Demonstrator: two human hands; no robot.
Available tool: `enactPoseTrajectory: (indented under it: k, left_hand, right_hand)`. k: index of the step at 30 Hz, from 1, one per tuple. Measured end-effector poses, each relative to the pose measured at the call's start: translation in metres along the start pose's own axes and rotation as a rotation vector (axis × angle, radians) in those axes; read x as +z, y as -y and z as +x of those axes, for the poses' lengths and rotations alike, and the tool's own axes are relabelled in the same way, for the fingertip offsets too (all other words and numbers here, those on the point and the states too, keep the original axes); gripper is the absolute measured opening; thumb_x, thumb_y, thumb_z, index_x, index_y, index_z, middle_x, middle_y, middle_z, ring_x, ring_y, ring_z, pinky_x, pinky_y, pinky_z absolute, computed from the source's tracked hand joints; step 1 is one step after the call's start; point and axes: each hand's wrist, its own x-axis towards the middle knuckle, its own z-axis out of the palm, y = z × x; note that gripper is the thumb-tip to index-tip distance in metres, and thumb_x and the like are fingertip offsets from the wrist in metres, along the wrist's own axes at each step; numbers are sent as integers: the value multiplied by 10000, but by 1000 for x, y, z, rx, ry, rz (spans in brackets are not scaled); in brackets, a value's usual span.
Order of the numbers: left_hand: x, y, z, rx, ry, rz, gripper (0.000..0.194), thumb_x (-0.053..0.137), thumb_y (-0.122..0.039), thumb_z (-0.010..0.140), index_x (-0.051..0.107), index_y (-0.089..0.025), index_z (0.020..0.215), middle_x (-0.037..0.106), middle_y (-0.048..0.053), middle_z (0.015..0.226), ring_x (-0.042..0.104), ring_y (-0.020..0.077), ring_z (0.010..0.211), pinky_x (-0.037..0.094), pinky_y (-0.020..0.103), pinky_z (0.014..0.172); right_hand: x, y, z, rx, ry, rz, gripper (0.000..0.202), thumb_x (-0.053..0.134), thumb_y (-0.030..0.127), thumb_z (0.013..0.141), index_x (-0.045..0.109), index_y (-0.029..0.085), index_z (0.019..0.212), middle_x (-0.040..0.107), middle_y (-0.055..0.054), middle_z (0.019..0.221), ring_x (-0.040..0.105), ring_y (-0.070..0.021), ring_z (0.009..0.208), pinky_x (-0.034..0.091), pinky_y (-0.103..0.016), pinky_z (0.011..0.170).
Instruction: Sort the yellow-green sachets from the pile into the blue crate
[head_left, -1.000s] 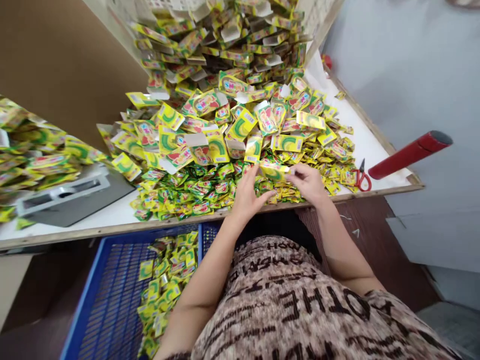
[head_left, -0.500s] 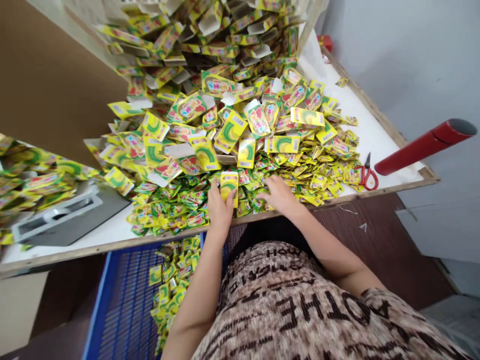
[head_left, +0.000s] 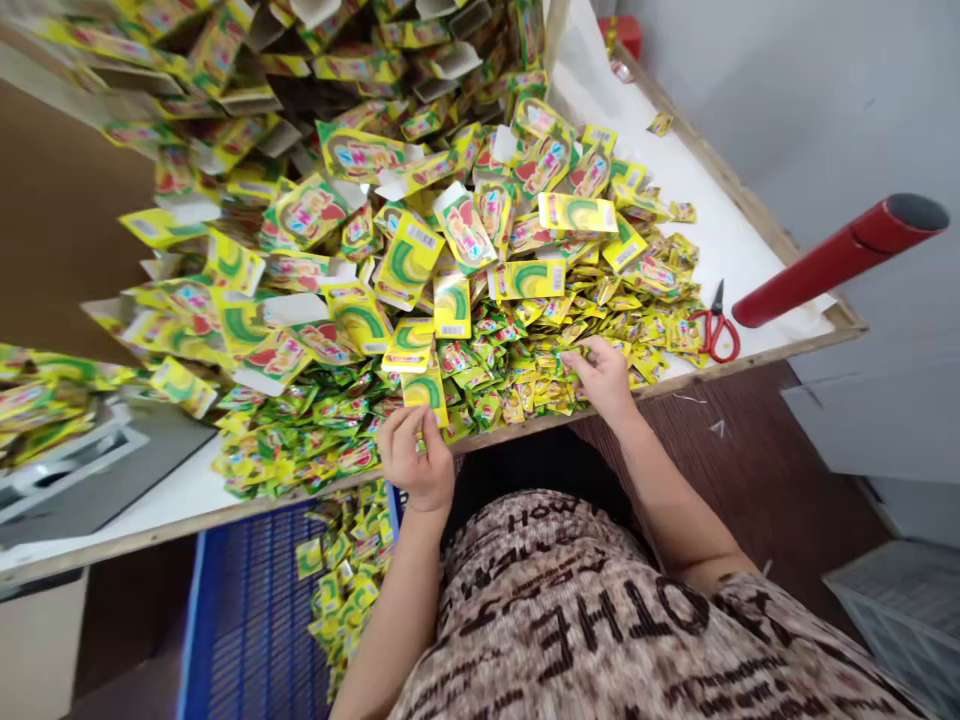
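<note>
My left hand [head_left: 417, 458] is at the table's front edge, its fingers pinched at the lower end of a yellow-green box [head_left: 424, 388]. Another yellow box [head_left: 409, 345] lies just beyond that one. To the right, my right hand [head_left: 602, 378] has thumb and fingertips together over the small packets [head_left: 536, 385]; a bit of green shows at the fingertips, too small to make out. Behind both hands is a heap of open-ended printed boxes [head_left: 409, 260].
Red-handled scissors [head_left: 718, 333] and a red tube [head_left: 840, 262] lie at the right of the white table [head_left: 757, 270]. A blue crate [head_left: 251, 610] holding yellow packets stands below the front edge. Brown cardboard [head_left: 60, 210] rises at the left.
The view has shifted, so the heap appears further left. My left hand has moved to the lower end of a box, and my right hand has moved right, its fingers now closed.
</note>
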Motion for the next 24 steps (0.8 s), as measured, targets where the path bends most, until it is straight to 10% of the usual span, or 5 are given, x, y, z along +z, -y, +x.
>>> enactPoseTrajectory:
  k: [6,12,18,21,24]
  left_hand:
    - [40,-74,-9,-498,587,-630,298,644,-362,856,650,-186,1096,710,68,960,673,176,837,548,296,726]
    - [67,-72,-8,-219,680,-500,133,660,-298,847,705,-179,808,655,20,720,602,139,679,498,266,678]
    - [83,-90,-12,193,934,-370,334,611,-276,882,645,-238,1212,707,100,1084,630,238,993,480,392,880]
    - [102,-106,-16,369,1026,-296,400,684,-226,818,642,-248,1215,646,115,1263,526,299,1196,382,488,988]
    - [127,-109,-13,211,913,-398,169,599,-177,865,723,-217,973,723,89,1046,605,250,1047,403,432,945]
  right_hand:
    - [3,13,-19,166,313,332,342,762,430,712,599,223,930,642,30,684,611,-132,521,552,-268,479]
    - [-2,10,-26,196,445,251,236,725,335,716,611,207,878,591,52,558,572,-127,458,507,-249,430]
    - [-91,1,18,-86,-267,108,212,693,272,735,615,236,929,649,23,783,494,-82,470,427,-227,436]
    - [-118,-7,20,-37,-221,119,224,708,322,742,625,227,927,629,17,774,541,-106,540,457,-236,479]
    - [-118,-13,4,-8,-197,108,218,716,372,755,641,203,871,634,4,788,580,-126,642,502,-247,558]
